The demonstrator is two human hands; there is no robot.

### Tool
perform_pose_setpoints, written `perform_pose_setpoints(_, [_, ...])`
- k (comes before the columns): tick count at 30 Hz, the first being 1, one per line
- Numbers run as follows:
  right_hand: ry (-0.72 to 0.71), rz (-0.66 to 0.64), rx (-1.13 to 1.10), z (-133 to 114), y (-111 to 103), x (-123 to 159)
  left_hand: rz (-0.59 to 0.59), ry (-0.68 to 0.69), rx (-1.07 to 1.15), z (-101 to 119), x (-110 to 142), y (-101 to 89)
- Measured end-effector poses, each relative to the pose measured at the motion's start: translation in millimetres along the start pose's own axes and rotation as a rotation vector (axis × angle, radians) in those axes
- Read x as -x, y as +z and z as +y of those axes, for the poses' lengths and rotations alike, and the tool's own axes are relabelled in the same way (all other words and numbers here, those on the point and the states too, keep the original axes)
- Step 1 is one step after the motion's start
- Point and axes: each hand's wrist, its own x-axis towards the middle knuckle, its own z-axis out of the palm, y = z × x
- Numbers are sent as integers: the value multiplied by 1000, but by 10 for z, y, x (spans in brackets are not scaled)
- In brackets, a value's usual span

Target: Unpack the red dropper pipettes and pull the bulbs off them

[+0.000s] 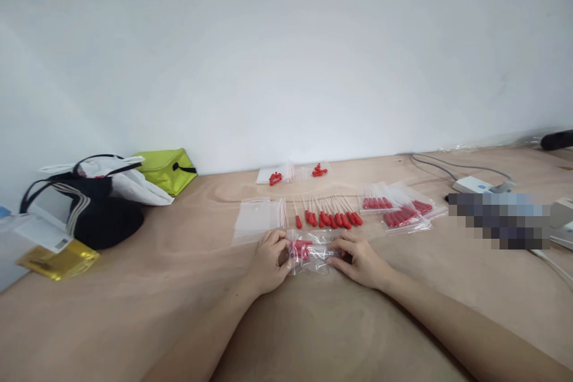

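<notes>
A clear plastic bag lies across the table between my hands, with red-bulbed droppers inside, their bulbs toward the left. My left hand is closed on the bag's left end, thumb and fingers curled round its edge. At the opposite end, my right hand pinches the bag between thumb and fingers. Just beyond it, a row of loose droppers with red bulbs and thin pale stems points away from me. Flat zip bags are stacked to the left of that row.
Filled bags of red-bulbed droppers overlap on the right. Small red pieces rest on bags near the wall. A power strip with cables stands far right. A black bag, a lime-green pouch and a bottle of yellow liquid are left.
</notes>
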Motion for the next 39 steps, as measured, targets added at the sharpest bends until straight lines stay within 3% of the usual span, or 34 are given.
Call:
perform_pose_setpoints(3, [10, -12, -6, 2, 1, -1, 53, -28, 48, -79, 7, -48])
perform_pose_setpoints(7, [12, -23, -6, -1, 3, -5, -6, -99, 168, -120, 17, -80])
perform_pose_setpoints(14, [11, -21, -1, 8, 15, 0, -39, -195, 328, -129, 8, 30])
perform_pose_setpoints(17, [17, -21, -13, 8, 18, 0, -2, -264, 343, -161, -14, 79])
perform_pose_setpoints(21, [20, -26, -20, -2, 13, -6, -37, -292, 343, -146, -39, 89])
perform_pose_setpoints(27, [15, -30, -17, 4, 13, -6, -45, -289, 403, -140, -19, -63])
perform_pose_setpoints(33, [23, -28, -22, 13, 19, -5, -168, -297, 307, -208, 45, -338])
perform_pose_setpoints(39, [4, -14, -29, 13, 23, -6, -201, -218, 174, -84, 30, -319])
